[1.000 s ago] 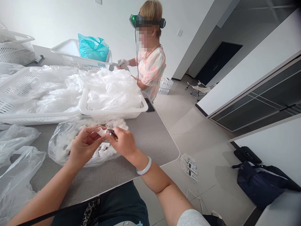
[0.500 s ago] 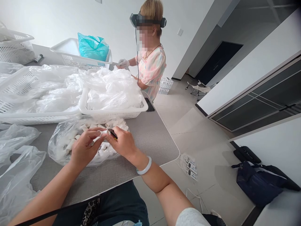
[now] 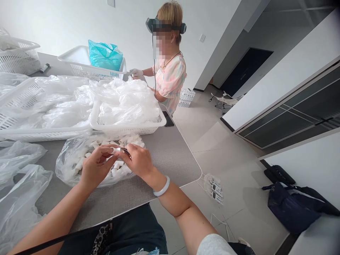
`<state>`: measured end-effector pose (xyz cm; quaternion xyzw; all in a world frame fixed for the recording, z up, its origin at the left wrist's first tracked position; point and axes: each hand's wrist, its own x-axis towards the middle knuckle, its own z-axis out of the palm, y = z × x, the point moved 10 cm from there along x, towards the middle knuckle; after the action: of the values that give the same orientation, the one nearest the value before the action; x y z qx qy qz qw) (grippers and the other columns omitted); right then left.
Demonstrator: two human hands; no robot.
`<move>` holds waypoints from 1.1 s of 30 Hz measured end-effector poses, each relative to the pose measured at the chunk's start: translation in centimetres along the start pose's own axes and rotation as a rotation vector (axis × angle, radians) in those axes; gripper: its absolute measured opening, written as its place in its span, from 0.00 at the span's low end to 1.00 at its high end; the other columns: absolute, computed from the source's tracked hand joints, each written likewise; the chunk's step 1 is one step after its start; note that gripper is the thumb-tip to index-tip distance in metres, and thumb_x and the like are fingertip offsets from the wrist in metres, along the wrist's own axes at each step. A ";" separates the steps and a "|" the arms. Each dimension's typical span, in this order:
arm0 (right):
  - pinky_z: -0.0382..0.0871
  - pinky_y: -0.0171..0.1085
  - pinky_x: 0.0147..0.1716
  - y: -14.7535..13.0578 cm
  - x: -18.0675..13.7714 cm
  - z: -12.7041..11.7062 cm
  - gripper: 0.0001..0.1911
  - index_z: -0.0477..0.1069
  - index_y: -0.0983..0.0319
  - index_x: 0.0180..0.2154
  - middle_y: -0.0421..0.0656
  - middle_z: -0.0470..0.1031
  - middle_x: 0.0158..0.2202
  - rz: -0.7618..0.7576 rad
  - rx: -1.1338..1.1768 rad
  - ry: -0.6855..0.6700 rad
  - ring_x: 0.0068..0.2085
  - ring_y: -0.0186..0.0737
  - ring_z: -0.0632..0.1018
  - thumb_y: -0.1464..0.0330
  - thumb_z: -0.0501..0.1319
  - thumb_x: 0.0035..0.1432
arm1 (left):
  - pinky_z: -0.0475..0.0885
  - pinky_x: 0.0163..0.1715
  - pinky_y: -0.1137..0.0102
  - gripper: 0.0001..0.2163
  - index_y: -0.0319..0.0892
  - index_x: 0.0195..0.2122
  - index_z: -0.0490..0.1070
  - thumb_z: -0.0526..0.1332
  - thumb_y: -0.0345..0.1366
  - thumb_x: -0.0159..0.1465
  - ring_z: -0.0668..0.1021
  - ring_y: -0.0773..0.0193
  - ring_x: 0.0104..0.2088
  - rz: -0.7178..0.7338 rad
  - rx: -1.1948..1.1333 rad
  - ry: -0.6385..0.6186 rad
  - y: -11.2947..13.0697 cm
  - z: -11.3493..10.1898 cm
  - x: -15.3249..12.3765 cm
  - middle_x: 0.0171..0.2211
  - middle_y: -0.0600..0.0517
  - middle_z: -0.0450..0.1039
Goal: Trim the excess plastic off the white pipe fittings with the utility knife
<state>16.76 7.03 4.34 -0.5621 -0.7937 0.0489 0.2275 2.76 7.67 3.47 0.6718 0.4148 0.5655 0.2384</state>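
Observation:
My left hand (image 3: 96,165) pinches a small white plastic pipe fitting (image 3: 114,151) between thumb and fingertips. Wrapped in my right hand (image 3: 140,160) is a small dark utility knife (image 3: 125,151), its metal end against the fitting's right side. Most of the knife is hidden by the fingers. Both hands are above an opened clear plastic bag (image 3: 65,164), which lies on the grey table (image 3: 175,156). Inside it are several loose white fittings (image 3: 117,167), some tube-shaped.
White baskets (image 3: 127,126) full of clear bags stand beyond my hands. A phone (image 3: 168,119) lies by the table's right edge. Loose plastic bags (image 3: 22,191) are at left. Across the table, a person (image 3: 171,67) wears a white glove. A teal bag (image 3: 105,56) sits in a far basket.
The knife has turned slightly in my right hand, and its yellow part is now hidden. Both hands stay at the fitting in nearly the same place.

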 end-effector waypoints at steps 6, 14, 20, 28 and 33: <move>0.60 0.29 0.24 -0.2 0.1 -0.1 0.27 0.70 0.60 0.32 0.38 0.71 0.24 -0.033 -0.046 0.037 0.26 0.32 0.73 0.47 0.55 0.75 | 0.70 0.16 0.74 0.19 0.46 0.36 0.73 0.71 0.56 0.62 0.77 0.67 0.22 -0.010 -0.104 -0.069 1.1 0.1 0.6 0.34 0.50 0.83; 0.62 0.31 0.26 -0.2 0.0 -0.9 0.32 0.70 0.59 0.29 0.39 0.69 0.22 -0.046 -0.031 0.072 0.27 0.34 0.74 0.41 0.52 0.73 | 0.71 0.17 0.74 0.21 0.45 0.37 0.76 0.79 0.53 0.54 0.73 0.67 0.20 -0.250 -0.269 -0.156 0.5 0.8 0.9 0.23 0.56 0.75; 0.60 0.31 0.24 -0.2 -0.1 -0.9 0.31 0.70 0.59 0.30 0.38 0.70 0.23 -0.040 -0.010 0.063 0.26 0.34 0.74 0.42 0.51 0.74 | 0.81 0.27 0.67 0.25 0.44 0.41 0.79 0.80 0.54 0.51 0.84 0.57 0.33 -0.344 -0.404 -0.204 -0.4 1.5 0.6 0.40 0.46 0.85; 0.60 0.30 0.27 0.3 -0.1 -0.7 0.30 0.70 0.60 0.31 0.39 0.71 0.25 0.005 0.055 -0.005 0.28 0.33 0.73 0.44 0.53 0.75 | 0.80 0.28 0.69 0.25 0.45 0.43 0.80 0.82 0.51 0.49 0.83 0.58 0.31 -0.379 -0.446 -0.245 -0.4 1.5 0.9 0.31 0.50 0.82; 0.57 0.29 0.25 0.5 -0.2 -1.0 0.31 0.68 0.60 0.32 0.38 0.71 0.27 -0.011 0.094 -0.010 0.26 0.30 0.71 0.43 0.50 0.75 | 0.70 0.19 0.74 0.19 0.47 0.45 0.83 0.80 0.47 0.55 0.71 0.68 0.20 -0.289 -0.376 -0.300 0.6 1.1 1.3 0.20 0.57 0.71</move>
<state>17.73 6.86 5.02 -0.5462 -0.7947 0.0874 0.2499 4.02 8.59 4.41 0.6259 0.3542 0.4870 0.4956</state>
